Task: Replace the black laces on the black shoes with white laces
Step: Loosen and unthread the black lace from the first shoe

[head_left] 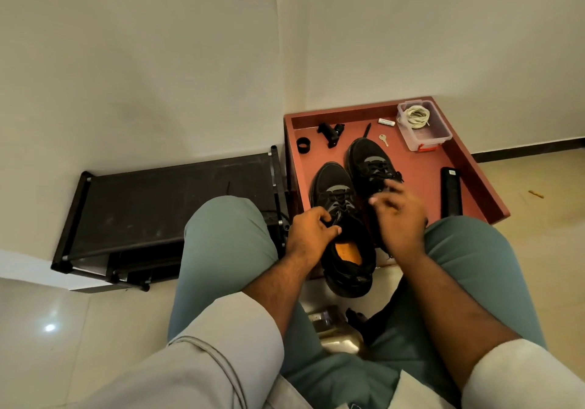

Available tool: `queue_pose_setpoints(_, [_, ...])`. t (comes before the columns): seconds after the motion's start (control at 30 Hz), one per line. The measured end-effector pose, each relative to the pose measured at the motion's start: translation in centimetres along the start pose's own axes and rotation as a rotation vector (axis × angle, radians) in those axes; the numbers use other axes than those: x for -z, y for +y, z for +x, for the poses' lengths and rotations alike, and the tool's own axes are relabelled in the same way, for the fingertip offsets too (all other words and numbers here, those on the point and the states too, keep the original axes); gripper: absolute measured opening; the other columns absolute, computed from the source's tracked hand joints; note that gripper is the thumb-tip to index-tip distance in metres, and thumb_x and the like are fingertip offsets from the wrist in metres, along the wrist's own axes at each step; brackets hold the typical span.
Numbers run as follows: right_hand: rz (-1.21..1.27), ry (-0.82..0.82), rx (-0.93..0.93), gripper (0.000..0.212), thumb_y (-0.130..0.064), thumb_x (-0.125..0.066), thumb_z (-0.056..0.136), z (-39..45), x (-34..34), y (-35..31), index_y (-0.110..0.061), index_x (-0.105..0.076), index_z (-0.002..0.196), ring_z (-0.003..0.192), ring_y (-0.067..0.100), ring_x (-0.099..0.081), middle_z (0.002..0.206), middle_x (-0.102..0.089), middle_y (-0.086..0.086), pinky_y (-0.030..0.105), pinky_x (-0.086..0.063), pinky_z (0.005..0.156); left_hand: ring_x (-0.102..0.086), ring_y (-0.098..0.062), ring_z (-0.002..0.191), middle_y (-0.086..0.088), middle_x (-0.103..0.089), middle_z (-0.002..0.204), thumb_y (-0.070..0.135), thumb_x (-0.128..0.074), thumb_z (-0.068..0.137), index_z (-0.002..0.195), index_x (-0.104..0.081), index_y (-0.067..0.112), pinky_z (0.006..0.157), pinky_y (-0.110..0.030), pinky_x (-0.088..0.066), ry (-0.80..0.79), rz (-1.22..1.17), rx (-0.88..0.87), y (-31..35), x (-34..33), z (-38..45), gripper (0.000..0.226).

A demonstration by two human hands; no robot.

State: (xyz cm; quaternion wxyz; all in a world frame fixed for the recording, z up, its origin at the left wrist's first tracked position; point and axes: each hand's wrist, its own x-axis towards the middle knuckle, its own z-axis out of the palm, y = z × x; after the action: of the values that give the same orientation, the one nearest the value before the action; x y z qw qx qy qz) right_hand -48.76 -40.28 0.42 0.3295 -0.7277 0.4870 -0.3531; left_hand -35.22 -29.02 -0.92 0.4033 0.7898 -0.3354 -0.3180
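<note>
Though label-bearing, black case (pixel 451 192) unreadable.

Shoes (pixel 354 199) on tray (pixel 474 168), container (pixel 422 127) behind.

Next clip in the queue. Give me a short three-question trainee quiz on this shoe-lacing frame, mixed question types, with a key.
1. True or false: the white laces are already threaded into the left shoe.
2. Multiple choice: the white laces lie in
A. a clear plastic box
B. the black rack
C. the right shoe
3. Fill in: the left hand grips the left shoe near its ____.

Key
1. False: both shoes on the red tray carry black laces.
2. A.
3. Tongue, by the laces; the right hand is blurred over the right shoe, so its grasp cannot be told.
</note>
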Motion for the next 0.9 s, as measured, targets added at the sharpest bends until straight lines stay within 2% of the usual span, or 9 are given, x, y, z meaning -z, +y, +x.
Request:
queue_pose_setpoints(0.07, [0.268,0.19,-0.22,0.013,-0.015,-0.07,0.083,1.1,1.5,-0.2,-0.028,-0.072,0.086,0.108,0.018,-0.06,0.112,-0.062,-0.005,0.049,-0.053,0.091,-0.051,-0.007,0.056,0.008,-0.055,0.06,0.022,-0.081,0.076,0.09,-0.065,0.019,0.066,-0.032,-0.054,0.004,0.004,0.008,0.0,-0.1,0.1,0.022])
queue_pose_setpoints(0.13, [0.221,0.237,-0.263,0.015,-0.013,-0.068,0.086,1.4,2.5,-0.6,-0.019,-0.071,0.1,0.113,0.019,-0.057,0.118,-0.056,-0.003,0.047,-0.053,0.092,-0.055,-0.008,0.058,0.007,-0.058,0.062,0.024,-0.081,0.076,0.091,-0.065,0.02,0.068,-0.032,-0.056,0.004,0.021,0.008,0.0,-0.2,0.1,0.023])
queue_pose_setpoints(0.27, [-0.344,-0.092,0.097,0.048,-0.021,-0.074,0.08,-0.7,0.9,-1.4,-0.025,-0.06,0.127,0.134,0.028,-0.034,0.147,-0.038,0.004,0.047,-0.035,0.105,-0.06,-0.011,0.06,0.003,-0.063,0.066,0.023,-0.081,0.076,0.094,-0.064,0.023,0.069,-0.036,-0.058,-0.012,0.007,0.014,0.1,0.0,0.2,0.025])
queue_pose_setpoints(0.37, [-0.674,-0.396,0.264,0.031,-0.03,-0.071,0.083,-2.4,-1.0,-1.6,-0.024,-0.069,0.114,0.144,0.03,-0.019,0.153,-0.034,0.006,0.051,-0.023,0.11,-0.061,-0.012,0.06,0.001,-0.065,0.067,0.023,-0.082,0.076,0.095,-0.062,0.025,0.066,-0.036,-0.058,-0.018,0.004,0.023,0.2,0.0,0.2,0.028])
queue_pose_setpoints(0.43, [-0.691,-0.448,0.285,0.021,-0.029,-0.065,0.088,-2.5,-1.4,-1.4,-0.02,-0.073,0.104,0.144,0.029,-0.022,0.152,-0.038,0.004,0.049,-0.023,0.111,-0.06,-0.011,0.058,0.002,-0.064,0.066,0.023,-0.082,0.075,0.095,-0.061,0.026,0.065,-0.036,-0.058,-0.015,0.002,0.029,0.3,-0.1,0.1,0.029])
queue_pose_setpoints(0.57, [-0.366,-0.198,0.18,0.007,-0.013,-0.068,0.085,-0.8,0.4,-1.6,-0.009,-0.073,0.09,0.129,0.028,-0.044,0.135,-0.057,0.006,0.041,-0.036,0.106,-0.058,-0.011,0.056,0.003,-0.06,0.062,0.018,-0.08,0.077,0.092,-0.059,0.028,0.064,-0.043,-0.059,-0.005,-0.011,0.052,0.2,0.0,0.1,0.027])
queue_pose_setpoints(0.7, [-0.269,0.114,-0.124,0.02,-0.018,-0.066,0.089,1.6,4.6,-2.2,-0.005,-0.07,0.104,0.125,0.024,-0.045,0.131,-0.057,0.005,0.026,-0.036,0.096,-0.059,-0.011,0.058,0.004,-0.059,0.063,0.013,-0.076,0.078,0.108,-0.061,0.027,0.068,-0.042,-0.06,-0.003,-0.012,0.028,0.2,0.1,0.1,0.037])
queue_pose_setpoints(0.83, [-0.459,0.089,-0.175,0.054,-0.032,-0.066,0.089,0.9,5.1,-2.2,-0.018,-0.048,0.139,0.125,0.03,-0.038,0.139,-0.041,0.011,0.036,-0.039,0.098,-0.069,-0.023,0.081,-0.006,-0.071,0.087,0.014,-0.068,0.08,0.136,-0.053,0.03,0.08,-0.037,-0.058,-0.075,0.079,-0.058,0.8,0.2,-0.1,0.061])
queue_pose_setpoints(0.9, [-0.55,-0.01,-0.063,0.058,-0.034,-0.067,0.088,-0.3,3.7,-2.4,-0.021,-0.045,0.14,0.119,0.03,-0.043,0.131,-0.045,0.012,0.041,-0.043,0.096,-0.069,-0.02,0.082,-0.006,-0.073,0.1,0.015,-0.065,0.08,0.139,-0.049,0.034,0.079,-0.034,-0.059,-0.119,0.152,-0.081,1.1,0.3,-0.3,0.064])
